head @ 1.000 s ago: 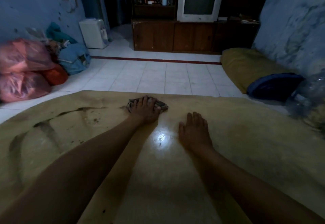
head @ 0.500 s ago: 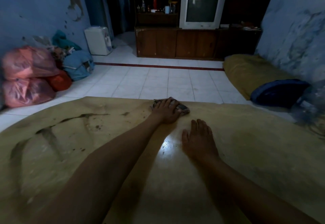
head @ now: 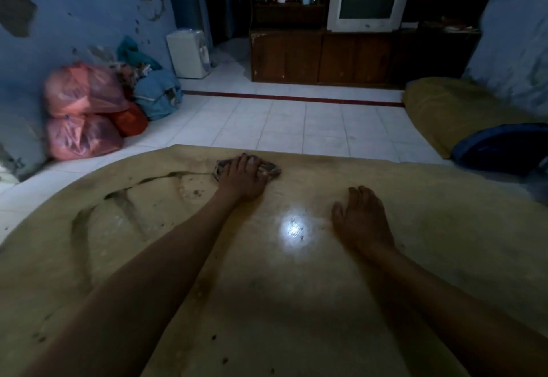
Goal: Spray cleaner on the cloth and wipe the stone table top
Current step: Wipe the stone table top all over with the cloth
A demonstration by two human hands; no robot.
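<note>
While our left hand presses flat, fingers spread, on the small dark crumpled cloth near the far edge of the tan polished stone table top, our right hand rests open-palmed beside it.

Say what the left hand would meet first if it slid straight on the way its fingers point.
The left hand, pressing the cloth, points at the stone table top's far edge. Nothing lies between; past the edge is only tiled floor, though depth is uncertain.
</note>
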